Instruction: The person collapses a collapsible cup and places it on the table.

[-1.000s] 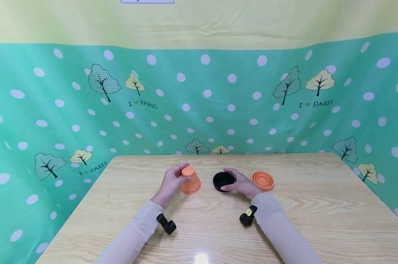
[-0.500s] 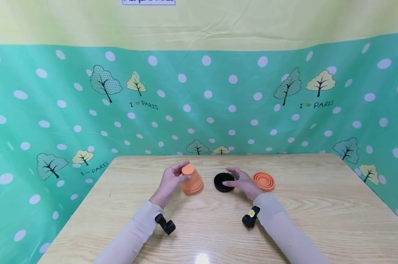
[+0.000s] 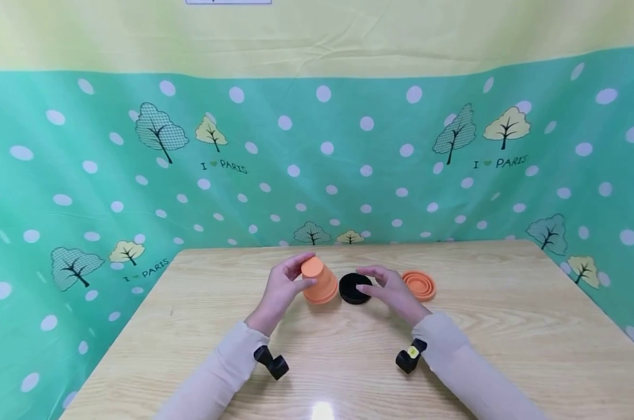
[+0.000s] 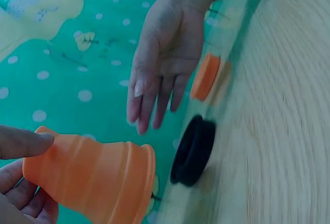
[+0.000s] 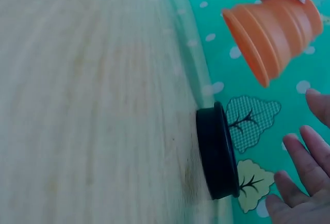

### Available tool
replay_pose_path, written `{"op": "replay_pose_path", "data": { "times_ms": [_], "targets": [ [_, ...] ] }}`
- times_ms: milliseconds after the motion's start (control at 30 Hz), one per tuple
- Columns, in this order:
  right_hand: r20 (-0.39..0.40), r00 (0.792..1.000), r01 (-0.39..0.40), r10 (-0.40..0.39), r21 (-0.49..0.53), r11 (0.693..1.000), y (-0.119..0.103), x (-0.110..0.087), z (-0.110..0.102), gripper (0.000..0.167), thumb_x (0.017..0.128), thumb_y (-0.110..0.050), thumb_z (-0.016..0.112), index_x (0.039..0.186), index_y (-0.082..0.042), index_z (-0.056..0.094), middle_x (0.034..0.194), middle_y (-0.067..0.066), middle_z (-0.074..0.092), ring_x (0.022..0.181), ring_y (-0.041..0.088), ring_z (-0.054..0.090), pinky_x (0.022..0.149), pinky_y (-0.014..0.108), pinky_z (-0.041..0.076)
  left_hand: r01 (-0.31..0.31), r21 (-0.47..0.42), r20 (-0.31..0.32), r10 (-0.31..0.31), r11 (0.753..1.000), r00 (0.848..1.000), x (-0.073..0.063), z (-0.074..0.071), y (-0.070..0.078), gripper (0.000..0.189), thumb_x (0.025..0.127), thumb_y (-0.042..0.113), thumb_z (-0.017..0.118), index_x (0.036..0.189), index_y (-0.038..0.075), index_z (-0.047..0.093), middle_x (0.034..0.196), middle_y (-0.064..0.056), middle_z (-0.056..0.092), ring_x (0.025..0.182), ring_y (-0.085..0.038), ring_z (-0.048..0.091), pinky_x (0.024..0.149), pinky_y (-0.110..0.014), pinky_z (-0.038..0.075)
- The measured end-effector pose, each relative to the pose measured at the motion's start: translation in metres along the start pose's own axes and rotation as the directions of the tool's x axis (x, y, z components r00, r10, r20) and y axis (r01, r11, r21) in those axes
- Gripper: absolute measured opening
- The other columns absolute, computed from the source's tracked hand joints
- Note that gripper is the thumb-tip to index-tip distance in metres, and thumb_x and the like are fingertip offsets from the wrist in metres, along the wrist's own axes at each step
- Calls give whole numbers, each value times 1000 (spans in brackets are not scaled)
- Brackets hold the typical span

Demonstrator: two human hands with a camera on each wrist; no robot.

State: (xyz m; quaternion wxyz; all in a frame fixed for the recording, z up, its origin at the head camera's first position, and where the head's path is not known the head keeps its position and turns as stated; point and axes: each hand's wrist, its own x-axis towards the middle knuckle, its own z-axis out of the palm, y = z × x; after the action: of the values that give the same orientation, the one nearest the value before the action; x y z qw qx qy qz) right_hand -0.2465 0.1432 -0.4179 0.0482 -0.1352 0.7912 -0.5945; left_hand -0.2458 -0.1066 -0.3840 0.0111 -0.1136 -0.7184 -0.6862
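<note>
My left hand [image 3: 282,287] grips an orange collapsible cup [image 3: 323,286] by its narrow end, thumb on one side and fingers on the other. The cup is stretched out, with its wide mouth facing down; in the right wrist view it is raised off the tabletop. Just right of it, a shallow round black container [image 3: 350,296] with a lipped rim rests on the table. My right hand [image 3: 393,294] hovers beside and above this container, holding nothing, its fingers extended in the left wrist view [image 4: 167,53].
A flattened orange ringed cup [image 3: 419,286] lies on the wooden table [image 3: 506,326], just beyond my right hand. Behind the table hangs a green dotted curtain [image 3: 348,134]. Each wrist wears a small black camera [image 3: 272,363].
My left hand has lifted the orange cup and shifted it right, close to the black container. The right hand has let go of the black container and drawn slightly away from it.
</note>
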Motion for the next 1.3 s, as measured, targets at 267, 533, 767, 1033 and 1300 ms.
{"op": "replay_pose_path", "data": {
  "times_ms": [267, 533, 767, 1033, 1300],
  "targets": [
    [59, 998, -12, 11, 19, 1000, -4, -9, -7, 50, 89, -23, 67, 130, 2, 52, 130, 17, 55, 119, 30, 53, 95, 34, 48, -50, -41, 53, 52, 998, 997, -10, 17, 12, 54, 78, -13, 66, 130, 0, 54, 134, -12, 53, 125, -26, 48, 103, -39, 40],
    [83, 996, -45, 39, 69, 997, -13, -11, 1, 51, 89, -26, 66, 129, 3, 53, 126, 19, 58, 110, 25, 60, 92, 33, 50, -72, -59, 97, 78, 996, 992, -17, 27, 17, 55, 78, -12, 68, 129, 2, 55, 132, -11, 55, 124, -23, 48, 103, -29, 41],
    [152, 987, -94, 44, 340, 936, -6, -12, 2, 49, 93, -13, 60, 132, 13, 43, 119, 18, 62, 100, 16, 64, 95, 42, 47, -78, -49, 147, 84, 996, 986, -21, 30, 18, 55, 79, -8, 70, 130, 3, 55, 134, -9, 54, 124, -22, 48, 104, -34, 40],
    [223, 973, -171, 55, 544, 821, -2, -13, -3, 49, 94, -3, 55, 134, 16, 35, 106, 3, 66, 94, 16, 66, 88, 32, 52, -74, -16, 195, 76, 997, 978, -25, 28, 13, 56, 80, -4, 70, 132, 5, 53, 134, -9, 53, 124, -23, 49, 103, -37, 40],
    [194, 978, -178, 74, 603, 777, -4, -13, -8, 39, 93, -1, 56, 129, 5, 43, 101, 3, 63, 90, 14, 65, 82, 28, 54, -93, 10, 255, 87, 996, 963, -26, 25, 12, 54, 81, 3, 72, 132, 5, 53, 134, -12, 54, 121, -23, 51, 99, -30, 44]
  ]
}}
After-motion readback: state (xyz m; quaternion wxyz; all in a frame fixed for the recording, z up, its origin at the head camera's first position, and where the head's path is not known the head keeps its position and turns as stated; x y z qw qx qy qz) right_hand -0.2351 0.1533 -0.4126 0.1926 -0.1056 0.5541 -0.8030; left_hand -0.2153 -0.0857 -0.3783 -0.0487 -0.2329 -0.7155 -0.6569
